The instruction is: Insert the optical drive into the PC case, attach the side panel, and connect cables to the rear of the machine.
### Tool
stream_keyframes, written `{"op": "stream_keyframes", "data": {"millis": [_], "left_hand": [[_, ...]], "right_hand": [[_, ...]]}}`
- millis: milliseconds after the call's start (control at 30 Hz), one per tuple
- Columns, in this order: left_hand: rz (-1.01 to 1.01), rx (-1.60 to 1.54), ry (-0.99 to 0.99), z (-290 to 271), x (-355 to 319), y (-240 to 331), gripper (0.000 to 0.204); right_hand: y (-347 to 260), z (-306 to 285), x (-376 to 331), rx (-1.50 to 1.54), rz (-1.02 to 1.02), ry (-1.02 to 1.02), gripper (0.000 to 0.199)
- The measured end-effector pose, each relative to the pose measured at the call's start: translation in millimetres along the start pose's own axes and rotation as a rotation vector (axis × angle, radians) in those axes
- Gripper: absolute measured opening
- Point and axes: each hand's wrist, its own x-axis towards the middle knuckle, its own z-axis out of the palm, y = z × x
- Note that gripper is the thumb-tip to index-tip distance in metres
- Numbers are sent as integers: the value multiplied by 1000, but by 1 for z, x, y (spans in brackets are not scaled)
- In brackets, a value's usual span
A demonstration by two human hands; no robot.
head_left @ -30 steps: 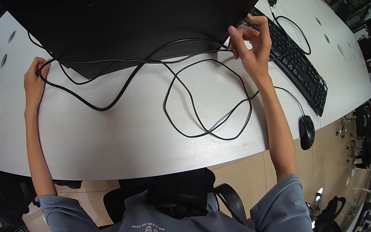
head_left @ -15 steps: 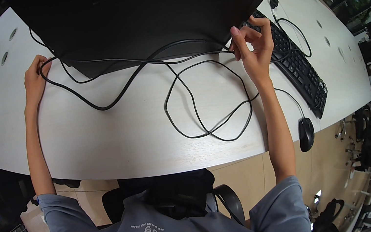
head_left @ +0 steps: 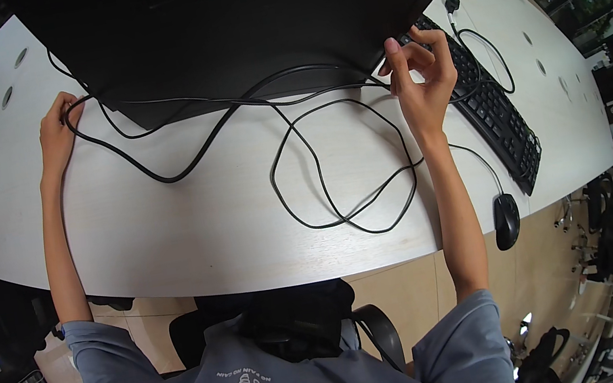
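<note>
A large black box-shaped device (head_left: 237,31) takes up the far middle of the white table (head_left: 169,248); its exact kind I cannot tell. At its near left corner, my left hand (head_left: 58,129) has bent fingers closed at the bend of a thick black cable (head_left: 181,176). By the near right corner is my right hand (head_left: 422,81), fingers curled and thumb raised. Cable strands run up to these fingers, but whatever lies between them is hidden. A thinner black cable (head_left: 317,161) lies in loose loops between my arms.
To the right of my right hand, a black keyboard (head_left: 497,121) lies slantwise, partly behind the hand. A black mouse (head_left: 506,222) sits at the table's front edge. A plug (head_left: 452,4) with its cord lies beyond the keyboard. A chair armrest (head_left: 381,334) shows below the table edge.
My right hand has shifted slightly to the right, its thumb tilting a little. The thin cable loops have moved very slightly. My left hand stays about where it was.
</note>
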Motion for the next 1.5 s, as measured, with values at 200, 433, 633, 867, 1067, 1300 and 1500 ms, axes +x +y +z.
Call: {"op": "stream_keyframes", "data": {"millis": [200, 433, 633, 867, 1067, 1300, 1500], "left_hand": [[8, -7, 6, -1, -1, 3, 20], [19, 4, 8, -2, -1, 3, 20], [27, 1, -1, -1, 1, 1, 21], [-2, 1, -14, -3, 1, 5, 21], [-6, 15, -8, -4, -3, 6, 21], [26, 26, 26, 0, -2, 3, 20], [-15, 77, 2, -3, 3, 10, 22]], "right_hand": [[8, -2, -3, -119, -152, -52, 23], [14, -12, 3, -107, -215, 19, 25], [11, -12, 4, -234, -195, 157, 4], [9, -10, 5, -269, -356, 139, 8], [7, -4, -3, -131, -490, 4, 11], [-7, 2, -4, -110, -489, -186, 8], [-13, 10, -4, -235, -599, -326, 13]]}}
